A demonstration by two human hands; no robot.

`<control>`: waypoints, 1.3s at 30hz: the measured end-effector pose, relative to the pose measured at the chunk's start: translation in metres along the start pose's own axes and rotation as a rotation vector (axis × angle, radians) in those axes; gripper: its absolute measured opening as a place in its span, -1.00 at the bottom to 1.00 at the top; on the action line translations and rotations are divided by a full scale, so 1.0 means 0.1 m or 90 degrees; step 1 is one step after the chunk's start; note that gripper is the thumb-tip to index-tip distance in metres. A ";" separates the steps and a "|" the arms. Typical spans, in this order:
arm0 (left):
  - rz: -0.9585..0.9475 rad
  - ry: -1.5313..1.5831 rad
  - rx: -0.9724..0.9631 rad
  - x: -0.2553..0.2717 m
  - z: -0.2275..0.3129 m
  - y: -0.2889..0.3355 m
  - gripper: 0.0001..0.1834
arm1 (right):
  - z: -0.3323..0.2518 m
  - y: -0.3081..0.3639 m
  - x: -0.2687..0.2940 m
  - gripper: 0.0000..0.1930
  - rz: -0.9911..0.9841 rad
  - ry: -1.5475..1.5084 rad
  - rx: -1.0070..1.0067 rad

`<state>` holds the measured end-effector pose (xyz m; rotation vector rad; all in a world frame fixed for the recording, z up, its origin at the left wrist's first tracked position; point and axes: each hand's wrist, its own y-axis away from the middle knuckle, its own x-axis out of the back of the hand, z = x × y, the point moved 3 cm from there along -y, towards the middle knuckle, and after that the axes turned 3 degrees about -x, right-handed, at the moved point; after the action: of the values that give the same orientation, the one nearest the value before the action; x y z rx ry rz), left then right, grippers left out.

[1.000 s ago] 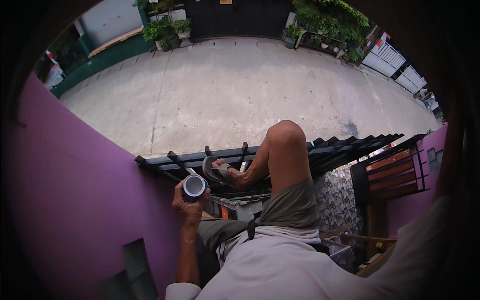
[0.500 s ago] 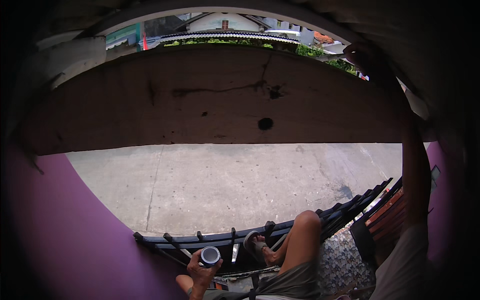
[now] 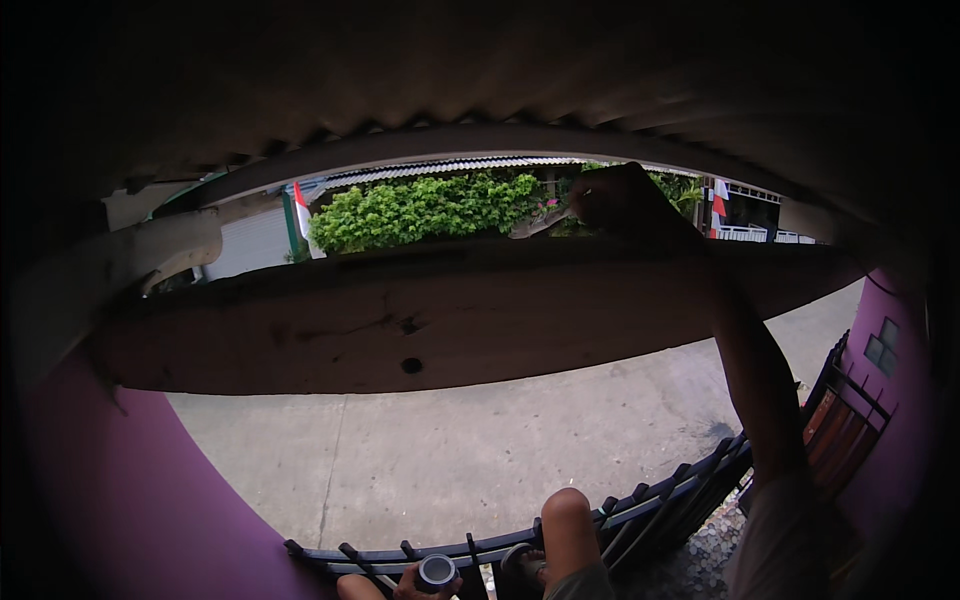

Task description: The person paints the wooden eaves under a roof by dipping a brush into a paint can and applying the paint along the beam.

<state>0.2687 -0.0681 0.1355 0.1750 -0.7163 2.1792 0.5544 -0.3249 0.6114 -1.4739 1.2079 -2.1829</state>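
My left hand [image 3: 409, 584], low in the picture, is closed round a small open can [image 3: 437, 571]; its inside looks pale grey. My right arm reaches up across a long, wide brown board [image 3: 520, 340]. Above the board's upper edge, my right hand [image 3: 615, 200] is closed on a flat tool [image 3: 541, 221] with a pale, widening end that slants down toward that edge. The tool's kind is too dark to make out. Dark stains and a round dark spot mark the board's face.
A black metal railing [image 3: 480, 548] curves below, beside my legs and sandalled foot. Corrugated roofing [image 3: 420, 80] hangs close overhead. Pink walls [image 3: 150, 480] stand on both sides. Beyond lie a concrete road [image 3: 440, 450], green bushes [image 3: 430, 210] and red-and-white flags [image 3: 719, 203].
The view has tilted up and turned right, so the board sits lower. My right hand, with the flat tool, has moved left along the board's top. The can stays in my left hand.
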 end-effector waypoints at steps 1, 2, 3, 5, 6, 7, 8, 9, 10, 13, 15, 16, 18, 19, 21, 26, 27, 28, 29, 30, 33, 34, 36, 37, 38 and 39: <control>-0.010 0.024 -0.002 -0.01 0.00 0.01 -0.43 | -0.01 0.00 -0.03 -0.77 0.014 0.041 0.060; -0.022 0.050 -0.004 -0.03 0.00 0.02 -0.43 | 0.07 -0.02 -0.08 -0.77 0.012 0.057 0.055; -0.029 0.056 -0.007 -0.05 -0.02 0.01 -0.43 | 0.05 -0.02 -0.06 -0.77 0.010 0.066 0.050; -0.028 -0.010 -0.001 -0.09 -0.05 -0.01 -0.43 | 0.06 -0.03 -0.03 -0.75 -0.004 0.021 -0.053; -0.032 -0.005 -0.003 -0.09 -0.04 -0.01 -0.43 | 0.05 -0.03 -0.03 -0.75 -0.006 0.026 -0.055; -0.029 0.026 -0.006 -0.08 -0.03 0.00 -0.43 | 0.05 -0.03 -0.02 -0.75 -0.004 0.035 -0.066; -0.028 0.057 -0.011 -0.08 -0.03 -0.01 -0.43 | 0.06 -0.02 0.00 -0.74 0.000 0.047 -0.080; -0.035 0.061 -0.014 -0.10 -0.07 -0.02 -0.43 | 0.06 -0.01 0.00 -0.74 -0.002 0.054 -0.085; -0.036 0.048 -0.042 -0.11 -0.11 -0.02 -0.43 | 0.06 -0.02 0.00 -0.75 0.002 0.054 -0.077; -0.062 0.021 -0.068 -0.19 -0.12 -0.07 -0.43 | 0.05 -0.02 0.01 -0.76 0.008 0.054 -0.082; -0.089 0.004 -0.067 -0.25 -0.12 -0.12 -0.41 | 0.08 0.01 0.03 -0.78 0.017 0.093 -0.080; -0.113 -0.036 -0.005 -0.30 -0.16 -0.14 -0.40 | 0.10 0.02 0.04 -0.81 0.013 0.080 -0.103; -0.179 -0.026 0.048 -0.33 0.01 -0.25 -0.35 | 0.13 0.05 0.02 -0.82 0.031 0.109 -0.106; -0.186 -0.029 0.049 -0.37 -0.04 -0.27 -0.35 | 0.13 0.06 0.02 -0.83 0.050 0.136 -0.104; -0.146 0.073 -0.059 -0.53 -0.18 -0.38 -0.43 | 0.15 0.05 0.03 -0.84 0.058 0.120 -0.114; -0.148 0.100 -0.024 -0.71 -0.04 -0.56 -0.39 | 0.22 0.04 0.02 -0.87 0.080 0.072 -0.117; -0.153 0.097 -0.029 -0.73 0.00 -0.58 -0.39 | 0.22 0.04 -0.01 -0.87 0.078 0.067 -0.118; -0.156 0.096 -0.035 -0.75 0.03 -0.57 -0.38 | 0.23 0.04 -0.03 -0.87 0.071 0.043 -0.142; -0.157 0.098 -0.042 -0.78 0.06 -0.60 -0.38 | 0.25 0.03 0.00 -0.87 0.068 0.028 -0.165; -0.165 0.098 -0.049 -0.81 0.09 -0.61 -0.37 | 0.23 0.06 0.03 -0.87 0.094 0.050 -0.144; -0.174 0.106 -0.052 -0.85 0.22 -0.63 -0.35 | 0.13 0.11 0.08 -0.87 0.133 0.063 -0.188; -0.178 0.074 -0.070 -0.86 0.24 -0.66 -0.40 | 0.11 0.10 0.09 -0.84 0.092 0.067 -0.245; -0.187 0.030 -0.088 -0.86 0.33 -0.67 -0.44 | 0.10 0.12 0.11 -0.84 0.103 0.048 -0.248; -0.188 0.031 -0.095 -0.86 0.32 -0.67 -0.44 | 0.13 0.13 0.10 -0.85 0.107 0.025 -0.249; -0.190 0.062 -0.093 -0.88 0.33 -0.66 -0.44 | 0.14 0.13 0.10 -0.86 0.121 0.038 -0.236; -0.192 0.092 -0.090 -0.91 0.34 -0.67 -0.44 | 0.15 0.14 0.12 -0.86 0.127 0.048 -0.240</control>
<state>0.3743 -0.1134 0.1606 0.0475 -0.7102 1.8281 0.5587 -0.3485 0.6110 -1.3356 1.7869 -1.9692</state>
